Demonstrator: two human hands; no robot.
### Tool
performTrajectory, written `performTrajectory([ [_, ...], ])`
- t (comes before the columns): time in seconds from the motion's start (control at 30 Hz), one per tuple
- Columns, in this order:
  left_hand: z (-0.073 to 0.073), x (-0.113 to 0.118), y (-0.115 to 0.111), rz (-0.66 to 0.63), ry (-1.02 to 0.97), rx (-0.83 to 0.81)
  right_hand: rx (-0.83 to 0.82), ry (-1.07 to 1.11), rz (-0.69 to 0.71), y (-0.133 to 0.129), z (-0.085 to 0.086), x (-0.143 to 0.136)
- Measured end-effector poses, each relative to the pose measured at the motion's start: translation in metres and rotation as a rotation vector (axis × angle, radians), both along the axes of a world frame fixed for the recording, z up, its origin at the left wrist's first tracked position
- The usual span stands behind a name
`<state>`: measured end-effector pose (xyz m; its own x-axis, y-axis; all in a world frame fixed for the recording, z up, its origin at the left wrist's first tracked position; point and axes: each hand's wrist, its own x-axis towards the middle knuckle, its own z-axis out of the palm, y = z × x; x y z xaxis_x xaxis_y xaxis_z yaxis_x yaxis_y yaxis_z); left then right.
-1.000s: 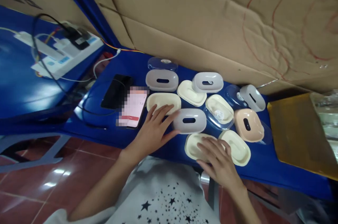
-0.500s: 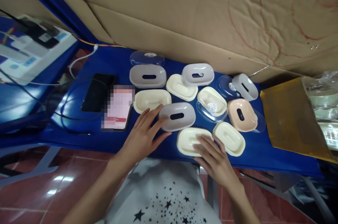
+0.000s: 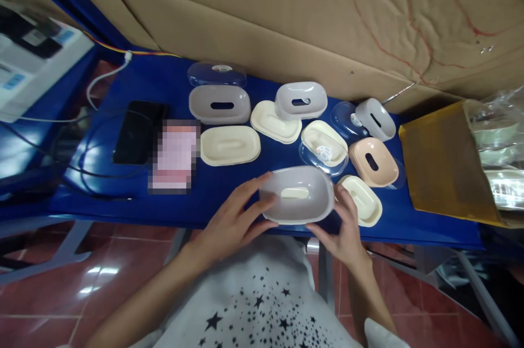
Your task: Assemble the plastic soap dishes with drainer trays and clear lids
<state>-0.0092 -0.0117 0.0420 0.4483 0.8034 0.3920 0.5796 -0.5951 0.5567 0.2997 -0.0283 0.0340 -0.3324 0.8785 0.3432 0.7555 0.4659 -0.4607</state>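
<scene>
Left hand and right hand half-curled, gripping opposite ends of a grey slotted dish, near side of blue desk, cream tray just right

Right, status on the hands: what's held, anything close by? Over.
Left hand, right hand: gripping opposite ends of glossy grey oval plastic dish. Cream visible through its slot. Cream oval plastic tray close beside right hand.
</scene>
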Motion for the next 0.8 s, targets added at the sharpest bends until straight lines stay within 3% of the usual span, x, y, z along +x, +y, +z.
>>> performTrajectory([
  [0.2, -0.005, 0.008, 0.002, -0.076, 0.098, 0.077, 0.099, 0.191, 0.024, -0.009, 0.002, 0.016],
  [0.43, -0.014, 0.000, -0.005, -0.124, 0.165, 0.092, -0.036, -0.108, 0.299, -0.002, 0.004, -0.001],
  [0.6, -0.019, 0.001, -0.009, -0.165, 0.152, 0.110, -0.003, -0.156, 0.375, 0.005, 0.006, -0.005],
  [0.8, -0.015, 0.002, -0.005, -0.220, 0.232, 0.176, 0.064, -0.216, 0.415, -0.002, 0.000, -0.007],
])
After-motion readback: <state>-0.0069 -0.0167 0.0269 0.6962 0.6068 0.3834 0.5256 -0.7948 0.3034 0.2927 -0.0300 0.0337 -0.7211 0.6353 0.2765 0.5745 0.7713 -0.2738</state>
